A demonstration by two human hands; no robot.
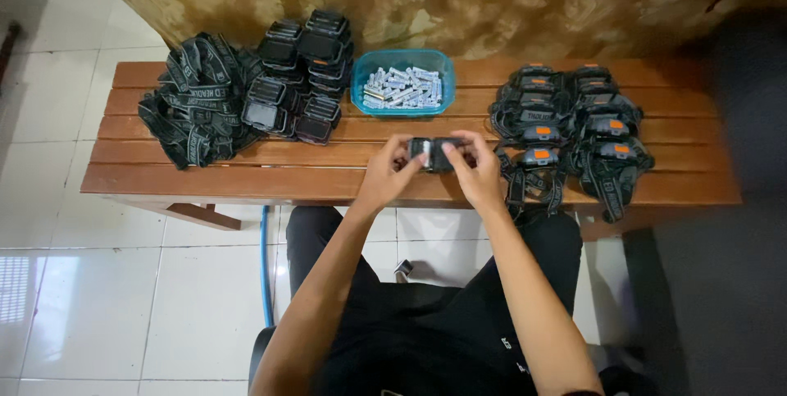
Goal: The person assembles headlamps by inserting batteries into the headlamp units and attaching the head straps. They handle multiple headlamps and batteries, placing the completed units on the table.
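Both my hands hold a small black headlamp body [437, 152] above the front of the wooden bench [246, 176]. My left hand [387, 175] grips its left end, and my right hand [477, 171] grips its right end, fingers curled over the top. Its open side shows something pale inside, too small to make out. Just behind it sits a blue plastic tub [402, 106] filled with several silver batteries [403, 87].
A heap of black elastic straps [193, 101] lies at the bench's left end, beside stacked black headlamp bodies [302, 76]. Assembled headlamps with orange buttons and straps [574, 129] pile up on the right. White floor tiles lie below, and a camouflage cloth hangs behind.
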